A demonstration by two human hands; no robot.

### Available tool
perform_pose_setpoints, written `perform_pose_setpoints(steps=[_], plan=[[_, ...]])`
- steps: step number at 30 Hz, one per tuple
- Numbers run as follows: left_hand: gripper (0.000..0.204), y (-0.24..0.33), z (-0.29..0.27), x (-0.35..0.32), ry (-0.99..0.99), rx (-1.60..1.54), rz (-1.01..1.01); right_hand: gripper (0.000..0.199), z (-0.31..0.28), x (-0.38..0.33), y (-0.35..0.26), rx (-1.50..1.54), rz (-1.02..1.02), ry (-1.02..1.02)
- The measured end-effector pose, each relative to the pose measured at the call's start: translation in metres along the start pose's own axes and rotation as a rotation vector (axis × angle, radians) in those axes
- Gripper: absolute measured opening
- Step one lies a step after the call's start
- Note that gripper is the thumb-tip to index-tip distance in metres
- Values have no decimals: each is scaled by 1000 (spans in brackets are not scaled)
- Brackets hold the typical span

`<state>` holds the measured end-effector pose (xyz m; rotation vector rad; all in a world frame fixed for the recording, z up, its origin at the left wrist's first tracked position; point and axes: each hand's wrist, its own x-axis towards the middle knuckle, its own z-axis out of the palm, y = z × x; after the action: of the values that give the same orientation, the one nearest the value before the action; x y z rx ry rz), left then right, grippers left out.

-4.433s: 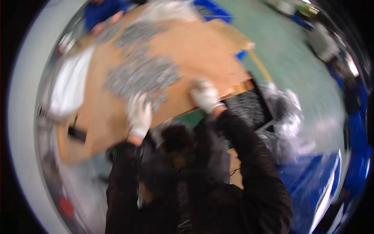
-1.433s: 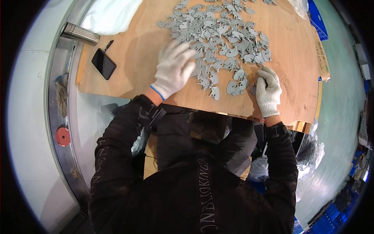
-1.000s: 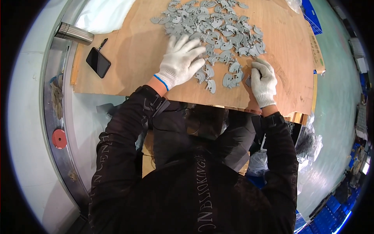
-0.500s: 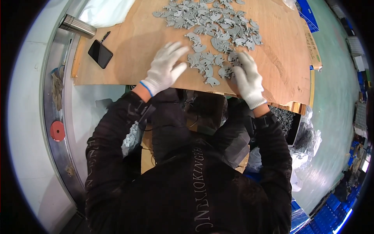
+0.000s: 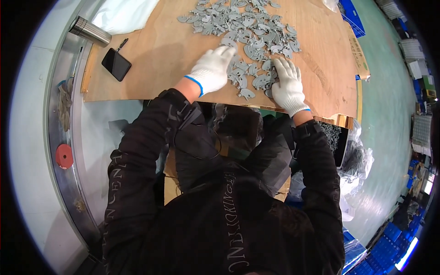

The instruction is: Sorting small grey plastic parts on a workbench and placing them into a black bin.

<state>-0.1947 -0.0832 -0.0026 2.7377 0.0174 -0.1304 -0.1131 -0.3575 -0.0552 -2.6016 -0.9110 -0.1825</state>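
Small grey curved parts point(image 5: 263, 36) lie in a large pile on the wooden tabletop point(image 5: 151, 64), and a smaller cluster of them point(image 5: 242, 75) reaches toward its near edge. My left hand point(image 5: 213, 69), in a white knit glove with a blue cuff, is at the left side of that cluster. Its fingers stretch forward to the parts at their tips. At the cluster's right side, my gloved right hand point(image 5: 288, 87) lies palm down with fingers extended, touching parts along its inner edge. Neither hand visibly grips a part; what lies under the palms is hidden.
A black phone point(image 5: 116, 64), a pen point(image 5: 122, 44) and a steel flask point(image 5: 90, 31) are at the left. White plastic sheeting point(image 5: 123, 16) lies behind them. Below the table's right edge stands a dark bin point(image 5: 337, 137) of small grey pieces. A blue crate point(image 5: 352, 18) is at the far right.
My left hand has moved right, up against the left side of the small cluster. My right hand has flattened, its fingers now straighter beside the parts. The view has shifted slightly.
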Motion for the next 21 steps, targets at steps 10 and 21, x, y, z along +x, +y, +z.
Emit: perform_pose_setpoints(steps=[10,21], plan=[[54,5,21,-46,-50,-82,177,67,-2,-29,-37,27,-181,-46],[40,31,28,-85,-152,-163,214,57,-3,-102,-68,177,-167,37]])
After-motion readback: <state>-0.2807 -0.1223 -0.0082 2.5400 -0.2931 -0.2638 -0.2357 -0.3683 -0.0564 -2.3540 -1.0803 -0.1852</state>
